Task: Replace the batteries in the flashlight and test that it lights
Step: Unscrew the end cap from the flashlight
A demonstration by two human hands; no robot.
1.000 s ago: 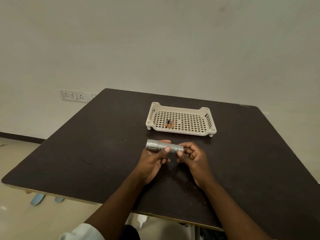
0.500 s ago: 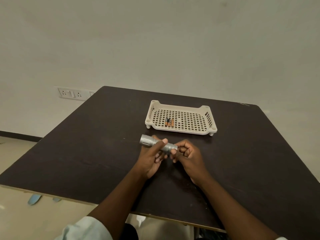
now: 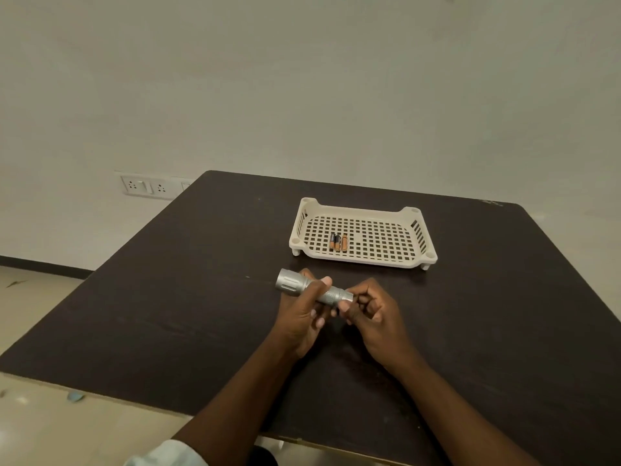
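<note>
A silver flashlight [image 3: 293, 282] is held just above the dark table [image 3: 201, 297], head pointing left and slightly away. My left hand [image 3: 304, 314] grips its body around the middle, thumb over the top. My right hand [image 3: 373, 314] pinches the tail end with curled fingers. Three small batteries [image 3: 338, 242], black and orange, lie side by side in the cream perforated tray [image 3: 413, 260] behind the hands.
The tray stands on short feet at the back middle of the table. A wall socket plate [image 3: 148, 187] sits low on the wall at the left. The table's near edge runs across below my forearms.
The flashlight has tilted, its head now raised and pointing further left, and both hands have kept hold of it. My view has shifted slightly.
</note>
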